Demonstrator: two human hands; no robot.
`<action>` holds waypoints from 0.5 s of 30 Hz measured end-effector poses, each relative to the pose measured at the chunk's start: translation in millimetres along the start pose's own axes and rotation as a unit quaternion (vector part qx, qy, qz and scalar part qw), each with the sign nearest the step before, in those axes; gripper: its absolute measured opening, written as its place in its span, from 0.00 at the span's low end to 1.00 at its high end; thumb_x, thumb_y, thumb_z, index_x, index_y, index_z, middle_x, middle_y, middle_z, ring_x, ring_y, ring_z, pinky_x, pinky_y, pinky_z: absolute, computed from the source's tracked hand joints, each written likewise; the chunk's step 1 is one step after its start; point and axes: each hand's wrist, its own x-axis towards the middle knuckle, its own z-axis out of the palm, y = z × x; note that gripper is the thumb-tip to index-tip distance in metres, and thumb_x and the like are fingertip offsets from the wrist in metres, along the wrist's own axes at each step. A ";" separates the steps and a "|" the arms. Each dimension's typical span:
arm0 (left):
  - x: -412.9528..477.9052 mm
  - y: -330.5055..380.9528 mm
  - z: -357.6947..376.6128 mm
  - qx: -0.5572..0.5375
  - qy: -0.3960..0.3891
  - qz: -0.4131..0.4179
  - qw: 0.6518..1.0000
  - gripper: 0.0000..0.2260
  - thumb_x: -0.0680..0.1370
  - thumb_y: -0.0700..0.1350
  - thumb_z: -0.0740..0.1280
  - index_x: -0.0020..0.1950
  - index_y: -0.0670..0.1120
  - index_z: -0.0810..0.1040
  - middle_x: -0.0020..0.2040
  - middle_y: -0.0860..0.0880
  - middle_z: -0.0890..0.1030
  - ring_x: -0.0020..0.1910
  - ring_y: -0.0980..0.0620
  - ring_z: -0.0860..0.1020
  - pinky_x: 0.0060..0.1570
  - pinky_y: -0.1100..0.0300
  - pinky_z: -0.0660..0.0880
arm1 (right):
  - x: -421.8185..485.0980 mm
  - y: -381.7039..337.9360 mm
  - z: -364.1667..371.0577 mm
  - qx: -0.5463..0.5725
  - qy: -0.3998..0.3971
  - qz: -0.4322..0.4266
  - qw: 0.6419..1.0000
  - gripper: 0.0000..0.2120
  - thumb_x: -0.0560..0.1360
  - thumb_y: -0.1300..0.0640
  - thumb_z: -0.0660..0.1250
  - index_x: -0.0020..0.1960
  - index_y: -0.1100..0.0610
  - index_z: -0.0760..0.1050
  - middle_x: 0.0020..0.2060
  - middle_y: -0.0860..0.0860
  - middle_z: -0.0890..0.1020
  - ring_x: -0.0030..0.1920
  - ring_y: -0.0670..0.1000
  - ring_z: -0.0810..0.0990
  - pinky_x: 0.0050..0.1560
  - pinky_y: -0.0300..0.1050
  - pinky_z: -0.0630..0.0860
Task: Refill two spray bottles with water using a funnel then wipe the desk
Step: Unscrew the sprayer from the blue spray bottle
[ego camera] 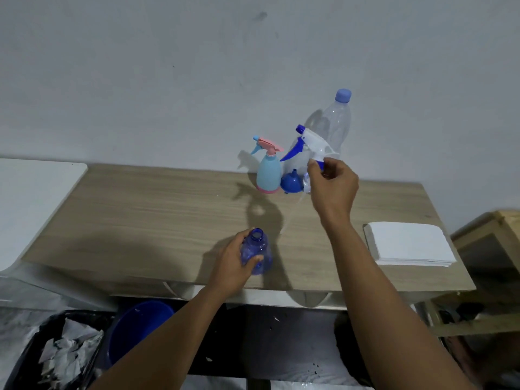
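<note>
My left hand [232, 261] grips a clear blue spray bottle body [257, 256], uncapped, standing near the desk's front edge. Raised above the desk, my right hand [332, 184] pinches the collar of a white and blue trigger spray head [308, 143], whose thin dip tube hangs below it. A light blue spray bottle with a pink trigger [268, 168] stands at the back by the wall. Beside it lies a blue funnel [291, 182]. A tall clear water bottle with a blue cap [336, 122] stands behind the spray head.
A stack of white paper napkins [409, 246] lies on the wooden desk [140, 215] at the right. Below the front edge stand a blue bucket [138, 330] and a black bin with crumpled paper [62, 353]. A wooden crate [495, 237] sits to the right.
</note>
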 end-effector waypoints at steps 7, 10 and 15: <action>0.9 -3.2 0.9 -0.015 -0.006 -0.004 1.000 0.27 0.70 0.39 0.75 0.67 0.53 0.74 0.60 0.56 0.81 0.59 0.56 0.80 0.61 0.48 0.77 | -5.4 100.8 2.8 -0.174 -0.117 0.131 0.969 0.14 0.67 0.52 0.73 0.32 0.62 0.78 0.26 0.56 0.77 0.30 0.50 0.74 0.35 0.44 0.71; 2.1 -6.1 2.2 -0.016 0.001 -0.007 1.000 0.27 0.71 0.38 0.76 0.67 0.51 0.74 0.60 0.57 0.80 0.59 0.56 0.80 0.61 0.49 0.77 | -16.7 134.3 8.6 -0.196 -0.174 0.164 0.951 0.17 0.68 0.50 0.73 0.29 0.62 0.76 0.25 0.53 0.75 0.31 0.51 0.74 0.32 0.42 0.69; 3.5 -5.1 4.1 -0.023 0.006 -0.014 1.000 0.27 0.71 0.35 0.76 0.67 0.51 0.75 0.59 0.64 0.79 0.60 0.60 0.78 0.62 0.56 0.77 | -14.4 154.8 21.2 -0.224 -0.214 0.192 0.931 0.19 0.71 0.53 0.72 0.26 0.56 0.69 0.23 0.49 0.70 0.27 0.48 0.69 0.29 0.42 0.64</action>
